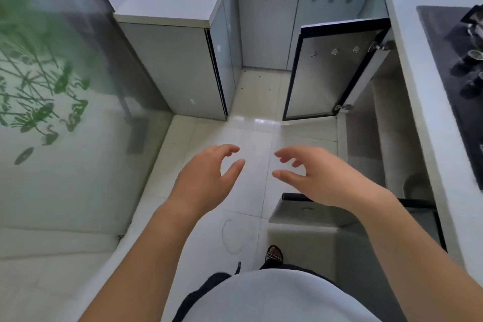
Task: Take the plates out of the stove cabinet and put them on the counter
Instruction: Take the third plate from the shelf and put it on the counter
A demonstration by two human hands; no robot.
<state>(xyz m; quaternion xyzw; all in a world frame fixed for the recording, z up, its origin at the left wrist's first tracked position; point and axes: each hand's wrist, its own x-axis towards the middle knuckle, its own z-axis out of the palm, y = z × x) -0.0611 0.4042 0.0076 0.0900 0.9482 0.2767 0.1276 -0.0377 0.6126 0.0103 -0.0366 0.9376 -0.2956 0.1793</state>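
Observation:
The stove cabinet point(386, 123) under the right-hand counter stands with both doors swung out: the far door point(332, 70) and the near door point(308, 214). Inside, a pale rounded shape that may be a plate or bowl point(415, 185) shows low in the shadow; the rest of the interior is dim. My left hand point(206, 178) and my right hand point(318, 175) hover over the floor in front of the cabinet, fingers curled apart, holding nothing. The white counter point(423, 102) runs along the right, above the cabinet.
A black gas stove point(460, 65) sits in the counter at the far right. More closed cabinets point(269, 23) stand at the back, and a counter block point(177, 65) juts out on the left. A frosted glass panel with green plant print point(52, 86) fills the left. White tiled floor point(256, 117) lies between.

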